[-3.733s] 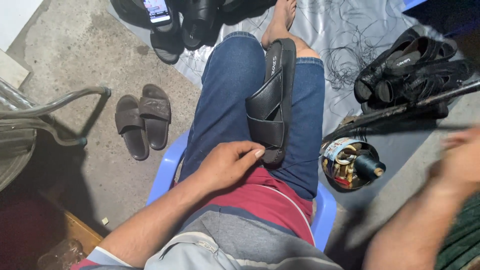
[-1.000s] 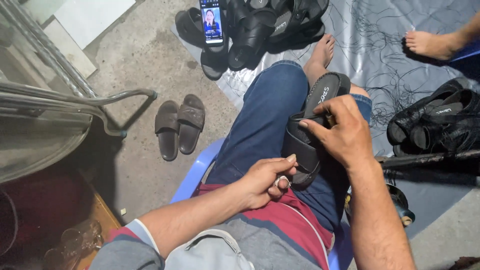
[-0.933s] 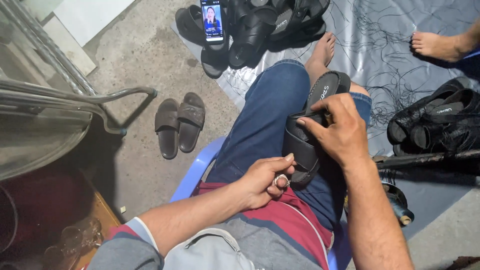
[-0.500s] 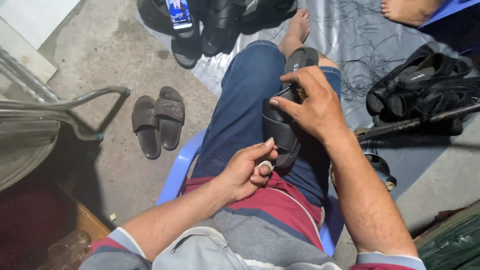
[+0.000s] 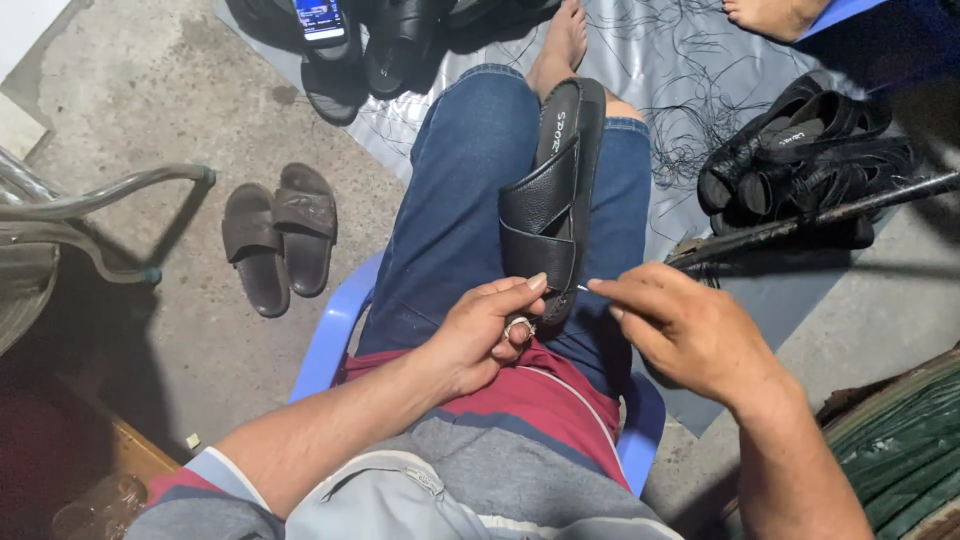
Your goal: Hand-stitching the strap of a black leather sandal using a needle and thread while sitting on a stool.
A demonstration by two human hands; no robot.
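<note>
Looking down from nearest to farthest, we first see our grey and maroon shirt [image 5: 540, 420] and the rounded rim of the blue plastic chair [image 5: 330, 335] we sit on. Our left hand [image 5: 480, 330] rests on the lap with its fingers curled in close; the thumb tip presses against the heel end of the black slide sandal [image 5: 550, 205], and a small shiny metal ring-like piece sits between the bent fingers. Our right hand [image 5: 690, 330] hovers just beside it, thumb and forefinger pinched narrowly on something thin and pale at the sandal's heel; we cannot tell whether it is a needle or a thread.

The sandal lies lengthwise along our right thigh, on the blue denim jeans [image 5: 470, 190], heel toward us and toe toward the knee. Its two crossed straps are of pebbled, leather-like material with a smooth sole edge.

On the bare concrete floor to the left stands a pair of brown slides [image 5: 280, 235], side by side. To the right a heap of black sandals [image 5: 800, 165] lies by a long dark bar [image 5: 810, 215]. Farther off, loose black threads [image 5: 700, 110] tangle on the grey plastic sheet [image 5: 660, 60], and a phone [image 5: 322, 20] with a lit screen rests on more dark sandals at the sheet's far edge.
</note>
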